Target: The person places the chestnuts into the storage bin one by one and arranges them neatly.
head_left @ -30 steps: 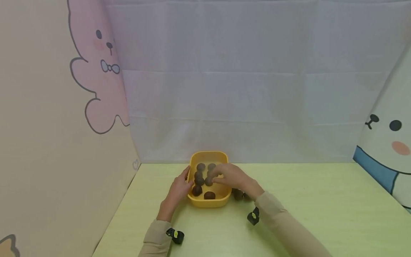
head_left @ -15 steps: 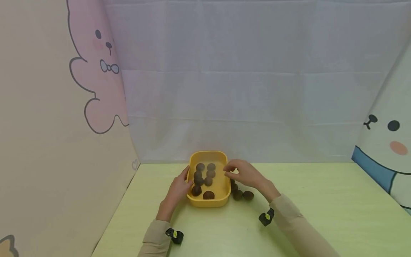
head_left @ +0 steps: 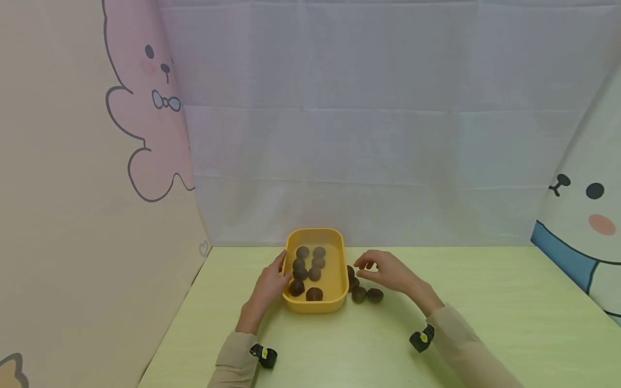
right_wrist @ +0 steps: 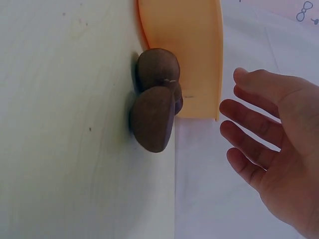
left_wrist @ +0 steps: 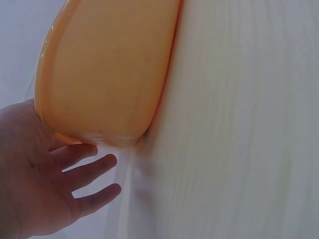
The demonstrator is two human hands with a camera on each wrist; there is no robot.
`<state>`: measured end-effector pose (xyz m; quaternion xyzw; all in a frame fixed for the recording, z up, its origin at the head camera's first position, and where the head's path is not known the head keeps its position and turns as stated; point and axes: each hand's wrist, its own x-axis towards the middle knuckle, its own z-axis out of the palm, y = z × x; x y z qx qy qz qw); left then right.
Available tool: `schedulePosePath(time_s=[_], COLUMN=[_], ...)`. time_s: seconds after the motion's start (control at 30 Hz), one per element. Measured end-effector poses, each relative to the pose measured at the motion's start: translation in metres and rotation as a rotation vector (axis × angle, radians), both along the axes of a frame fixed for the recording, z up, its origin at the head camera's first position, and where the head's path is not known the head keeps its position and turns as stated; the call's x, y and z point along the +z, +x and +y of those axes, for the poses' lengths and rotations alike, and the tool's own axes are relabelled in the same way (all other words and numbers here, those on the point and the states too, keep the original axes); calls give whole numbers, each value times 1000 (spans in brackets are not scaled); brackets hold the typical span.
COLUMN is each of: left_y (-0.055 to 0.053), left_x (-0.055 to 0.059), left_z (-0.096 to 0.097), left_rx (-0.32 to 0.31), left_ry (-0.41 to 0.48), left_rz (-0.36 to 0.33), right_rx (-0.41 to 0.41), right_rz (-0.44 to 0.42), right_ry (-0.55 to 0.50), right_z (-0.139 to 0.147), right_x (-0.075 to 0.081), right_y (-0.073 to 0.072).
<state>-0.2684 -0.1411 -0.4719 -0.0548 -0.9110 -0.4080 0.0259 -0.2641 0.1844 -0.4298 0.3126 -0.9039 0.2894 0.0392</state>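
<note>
While a creased pale cloth (head_left: 378, 108) hangs behind, we look down on a table (head_left: 461, 323) with a yellow-green top and faint wood grain. Close to its far edge, nearer the left edge than the right, sits a yellow tray (head_left: 314, 307), smooth, thin-walled and round-cornered, its long axis running from the table's far edge toward the near one.

At the tray's left rim we see the left hand (head_left: 269, 283) gripping, thumb over the rim and fingers outside the wall. On the other side the right hand (head_left: 388, 271) hangs with fingers loosely bent, thumb and fingertips apart, holding nothing.

Smallest are the matte brown pieces, roughly dome-shaped. We count eight brown pieces inside (head_left: 314, 294), mostly toward the tray's left half. Four loose brown pieces (head_left: 375, 295) show on the table along the tray's right wall, the group bending rightward at its near end; one shows a flat face in the right wrist view. What matters most, we judge, is that these lie just left and nearward of the right hand, much the closer hand, with the tray beyond them.
</note>
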Motion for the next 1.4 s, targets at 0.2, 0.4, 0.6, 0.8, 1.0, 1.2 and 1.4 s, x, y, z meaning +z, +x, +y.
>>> schedulePosePath(time_s=[0.2, 0.4, 0.6, 0.8, 1.0, 1.2, 1.4], left_y=[-1, 1, -1, 1, 1, 1, -2], left_x=[-1, -1, 0, 1, 0, -2, -4], left_z=[-1, -1, 0, -1, -1, -1, -2], left_rx=[-2, -11, -16, -8, -15, -17, -27], left_ry=[3, 15, 10, 15, 11, 19, 9], left_rz=[9, 7, 7, 6, 11, 4, 17], right_rx=[21, 1, 5, 41, 48, 48, 56], right_rz=[-35, -83, -154, -213, -201, -171, -142], right_ry=[-3, 13, 25, 61, 65, 61, -3], right_z=[14, 27, 35, 36, 35, 34, 28], right_x=[-8, -17, -22, -28, -34, -33, -23], right_y=[4, 9, 13, 15, 16, 13, 9])
